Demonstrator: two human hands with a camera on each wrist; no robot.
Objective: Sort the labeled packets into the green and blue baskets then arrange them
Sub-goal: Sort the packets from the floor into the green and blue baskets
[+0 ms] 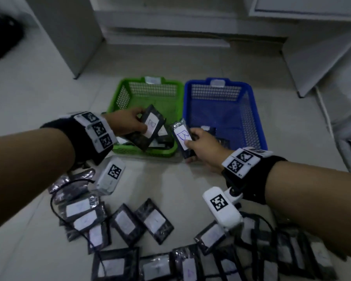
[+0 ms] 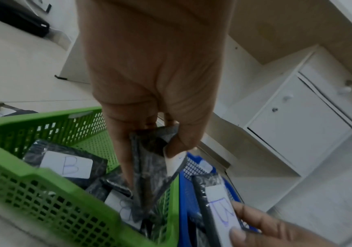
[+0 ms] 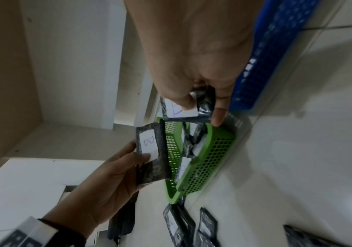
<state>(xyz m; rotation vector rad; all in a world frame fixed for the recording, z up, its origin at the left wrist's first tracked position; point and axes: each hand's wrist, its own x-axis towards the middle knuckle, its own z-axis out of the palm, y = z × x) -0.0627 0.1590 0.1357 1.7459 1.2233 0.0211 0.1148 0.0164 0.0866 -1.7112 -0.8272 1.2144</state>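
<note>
A green basket (image 1: 170,84) and a blue basket (image 1: 253,110) stand side by side on the floor. My left hand (image 1: 128,123) pinches a dark packet labelled B (image 1: 151,126) over the green basket, which holds several packets (image 2: 65,165). My right hand (image 1: 203,147) grips another dark packet labelled B (image 1: 181,138) above the gap between the two baskets' near corners. The same held packet (image 3: 181,112) shows in the right wrist view, pinched between thumb and fingers. The blue basket holds a few packets (image 1: 209,128) at its near end.
Many dark packets with white labels (image 1: 152,221) lie scattered on the tiled floor in front of me. White cabinets (image 1: 312,47) stand behind and to the right of the baskets. A black bag (image 1: 2,37) sits at the far left.
</note>
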